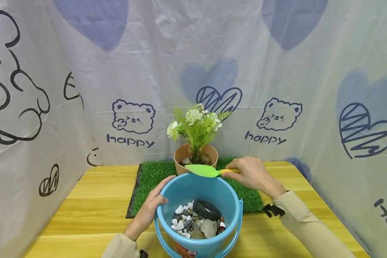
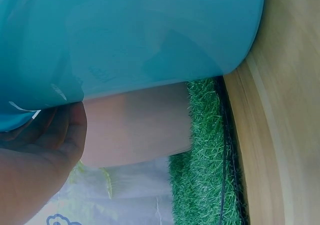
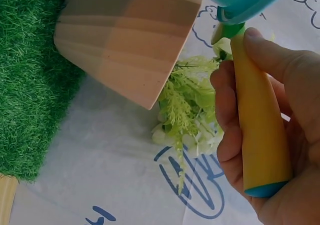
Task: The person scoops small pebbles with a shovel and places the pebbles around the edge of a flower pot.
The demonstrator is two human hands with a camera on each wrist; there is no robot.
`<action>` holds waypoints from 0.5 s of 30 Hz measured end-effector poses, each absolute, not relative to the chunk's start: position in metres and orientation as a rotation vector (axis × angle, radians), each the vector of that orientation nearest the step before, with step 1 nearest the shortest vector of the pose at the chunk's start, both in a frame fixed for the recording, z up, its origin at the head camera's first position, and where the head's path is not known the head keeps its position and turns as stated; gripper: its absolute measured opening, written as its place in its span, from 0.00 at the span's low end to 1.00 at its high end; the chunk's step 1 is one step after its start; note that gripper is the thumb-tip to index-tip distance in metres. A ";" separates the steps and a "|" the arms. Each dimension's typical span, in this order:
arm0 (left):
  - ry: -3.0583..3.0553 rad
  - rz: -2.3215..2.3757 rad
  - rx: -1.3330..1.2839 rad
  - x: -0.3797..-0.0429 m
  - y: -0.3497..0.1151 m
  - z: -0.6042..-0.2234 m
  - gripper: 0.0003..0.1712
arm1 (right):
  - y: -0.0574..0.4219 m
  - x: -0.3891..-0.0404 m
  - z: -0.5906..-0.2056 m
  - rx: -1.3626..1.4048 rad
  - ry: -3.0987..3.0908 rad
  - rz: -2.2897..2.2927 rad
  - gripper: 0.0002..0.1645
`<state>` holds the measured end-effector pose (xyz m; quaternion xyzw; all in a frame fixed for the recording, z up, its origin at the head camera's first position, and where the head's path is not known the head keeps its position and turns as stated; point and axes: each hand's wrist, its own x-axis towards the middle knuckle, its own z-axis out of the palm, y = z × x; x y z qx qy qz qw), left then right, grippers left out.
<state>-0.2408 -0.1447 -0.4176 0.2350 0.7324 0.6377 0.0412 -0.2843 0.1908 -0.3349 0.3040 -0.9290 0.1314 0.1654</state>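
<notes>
A toy trowel with a green blade [image 1: 204, 171] and a yellow handle [image 3: 261, 120] is gripped in my right hand [image 1: 252, 175]. Its blade lies level over the far rim of a blue bucket [image 1: 168, 211], between the bucket and the flowerpot. My left hand [image 1: 151, 205] grips the bucket's rim at the left, thumb on the inner side and fingers outside. Inside the bucket lie white and grey pebbles [image 1: 180, 225], a large black stone [image 1: 207, 210] and a beige stone [image 1: 208, 228].
Behind the bucket stands a tan flowerpot [image 1: 179, 154] with stones and a white-flowered plant [image 1: 196, 125], on a green turf mat [image 1: 154, 179]. The wooden table [image 1: 96, 200] ends at a printed cloth backdrop [image 1: 142, 71]. The bucket's handle [image 1: 237, 238] hangs down at the front.
</notes>
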 end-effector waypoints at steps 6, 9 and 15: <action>2.266 1.957 0.703 -0.241 -0.143 -0.418 0.41 | 0.191 -0.280 -0.330 0.936 -2.619 0.378 0.12; 2.271 1.955 0.696 -0.241 -0.143 -0.419 0.41 | 0.190 -0.277 -0.323 0.983 -2.617 0.356 0.11; 2.261 1.956 0.693 -0.241 -0.143 -0.420 0.41 | 0.185 -0.275 -0.307 1.039 -2.628 0.256 0.12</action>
